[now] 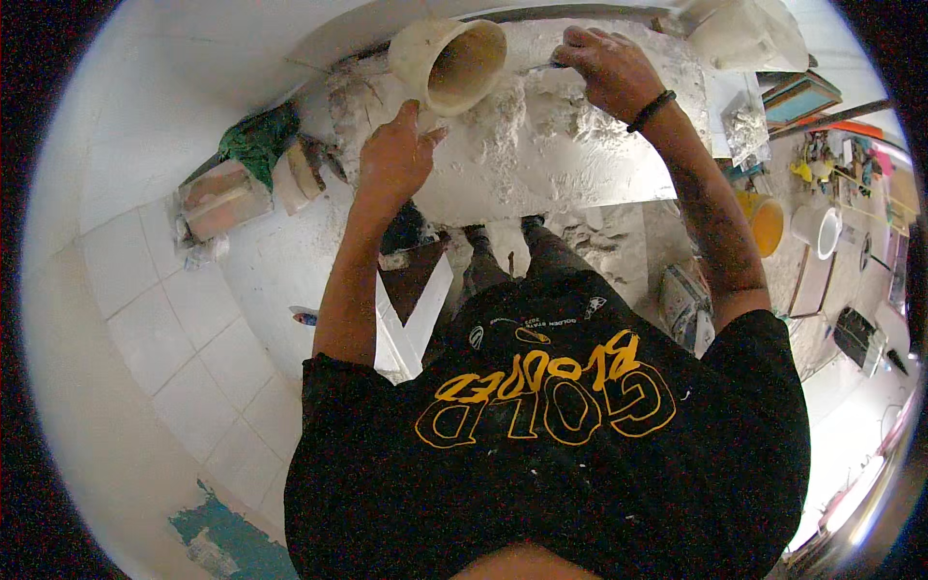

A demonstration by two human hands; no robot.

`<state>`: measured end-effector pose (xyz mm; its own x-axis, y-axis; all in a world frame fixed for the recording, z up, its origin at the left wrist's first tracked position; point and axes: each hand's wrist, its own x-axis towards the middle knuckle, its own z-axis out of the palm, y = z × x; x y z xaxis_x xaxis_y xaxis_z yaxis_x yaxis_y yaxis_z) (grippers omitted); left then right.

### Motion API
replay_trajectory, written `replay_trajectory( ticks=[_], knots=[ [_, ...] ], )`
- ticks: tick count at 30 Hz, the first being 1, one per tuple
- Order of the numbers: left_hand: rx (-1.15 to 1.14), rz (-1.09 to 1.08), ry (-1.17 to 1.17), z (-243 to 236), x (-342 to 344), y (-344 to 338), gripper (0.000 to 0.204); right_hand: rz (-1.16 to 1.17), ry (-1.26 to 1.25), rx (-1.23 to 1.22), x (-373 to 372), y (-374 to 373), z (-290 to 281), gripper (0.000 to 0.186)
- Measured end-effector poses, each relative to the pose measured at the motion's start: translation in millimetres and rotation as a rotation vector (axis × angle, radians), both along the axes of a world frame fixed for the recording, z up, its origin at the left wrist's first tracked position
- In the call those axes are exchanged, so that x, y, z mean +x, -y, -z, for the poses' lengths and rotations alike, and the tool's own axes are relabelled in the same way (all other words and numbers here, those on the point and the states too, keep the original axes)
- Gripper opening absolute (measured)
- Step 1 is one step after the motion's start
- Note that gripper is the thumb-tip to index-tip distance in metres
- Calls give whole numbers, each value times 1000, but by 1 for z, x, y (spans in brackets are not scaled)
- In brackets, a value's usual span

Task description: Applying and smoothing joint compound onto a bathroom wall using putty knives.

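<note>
A white, powder-coated work surface (619,164) with clumps of pale material spans the upper middle of the head view. At its back left, a cream, hollow round container (449,68) lies tilted, its mouth facing right. My left hand (398,155) is just below the container, fingers apart and index finger raised toward it; whether the fingertip touches it I cannot tell. My right hand (609,75) is over the back right of the surface, fingers curled round something small and dark that I cannot make out.
A green bag (256,140) and a clear tub (222,203) sit left of the surface. A pale sack (744,34) is at the back right. A yellow bucket (762,222) and white bucket (814,230) stand right of my arm. A tiled wall (188,319) is at left.
</note>
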<state>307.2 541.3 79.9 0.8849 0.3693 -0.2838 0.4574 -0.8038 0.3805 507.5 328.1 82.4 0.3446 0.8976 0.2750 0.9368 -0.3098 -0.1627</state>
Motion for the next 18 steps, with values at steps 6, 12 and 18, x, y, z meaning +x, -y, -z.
replay_trajectory(
  ticks=[6,12,18],
  knots=[
    [23,-15,-1,-2,8,20,48,22,9,-145,5,19,-2,25],
    [66,-4,24,1,6,20,49,1,19,-142,2,17,0,23],
    [82,-14,53,0,-3,13,51,-16,118,-85,-24,18,-7,27]
  ],
)
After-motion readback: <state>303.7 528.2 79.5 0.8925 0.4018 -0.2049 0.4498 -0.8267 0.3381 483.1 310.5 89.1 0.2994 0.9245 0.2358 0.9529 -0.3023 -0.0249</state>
